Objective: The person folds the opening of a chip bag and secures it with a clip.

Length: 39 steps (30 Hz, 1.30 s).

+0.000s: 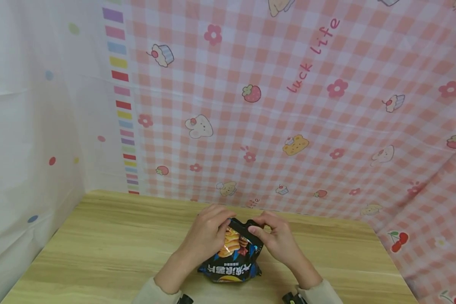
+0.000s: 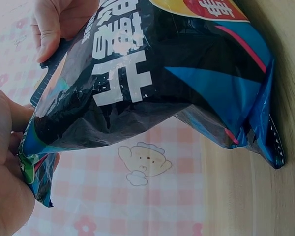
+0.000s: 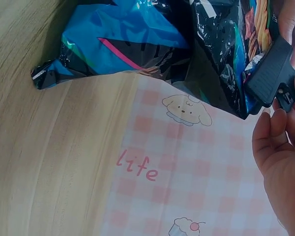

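Observation:
A black and blue bag of chips (image 1: 232,264) stands on the wooden table, its top edge leaning toward the far side. My left hand (image 1: 207,232) grips the bag's top left corner, and in the left wrist view a folded bit of the bag pokes out below the fingers. Across the bag's top lies a black clip (image 3: 270,73), its lever pinched by my right hand (image 1: 279,238) between thumb and fingers. White characters and a picture of chips show on the bag's front (image 2: 123,64).
The light wood tabletop (image 1: 118,240) stretches out on both sides of the bag. Behind it hangs a pink checked cloth (image 1: 228,105) with cartoon prints. A white dotted cloth (image 1: 30,126) hangs at the left, and more printed cloth (image 1: 441,211) borders the right side.

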Tool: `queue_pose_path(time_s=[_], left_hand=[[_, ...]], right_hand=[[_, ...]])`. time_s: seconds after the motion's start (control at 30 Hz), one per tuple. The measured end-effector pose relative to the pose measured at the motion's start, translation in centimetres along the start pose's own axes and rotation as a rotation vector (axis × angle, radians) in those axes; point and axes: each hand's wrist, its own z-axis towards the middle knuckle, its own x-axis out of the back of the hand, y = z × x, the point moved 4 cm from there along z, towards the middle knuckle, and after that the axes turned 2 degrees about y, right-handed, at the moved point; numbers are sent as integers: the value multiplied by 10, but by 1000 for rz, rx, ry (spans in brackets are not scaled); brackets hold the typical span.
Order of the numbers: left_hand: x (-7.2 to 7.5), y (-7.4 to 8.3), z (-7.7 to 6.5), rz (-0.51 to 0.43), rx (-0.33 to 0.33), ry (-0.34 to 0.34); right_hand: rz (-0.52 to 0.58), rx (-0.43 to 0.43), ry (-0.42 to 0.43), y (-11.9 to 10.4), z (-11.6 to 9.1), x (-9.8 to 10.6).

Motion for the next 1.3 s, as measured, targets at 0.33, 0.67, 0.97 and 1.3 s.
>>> queue_pose_path(time_s=[0.33,0.67,0.97,1.3], left_hand=[[0,1,1,4,-11,8],[2,-2,1,55,-19,10],[6,-8,0,72,17,-7],[12,-15,2,75,66,-9]], right_hand=[[28,-66,-23,2,0,-1],[86,-126,-26,7,-2,0],[85,-210,-61,10,0,-3],[106,-272,-41,18,-2,-1]])
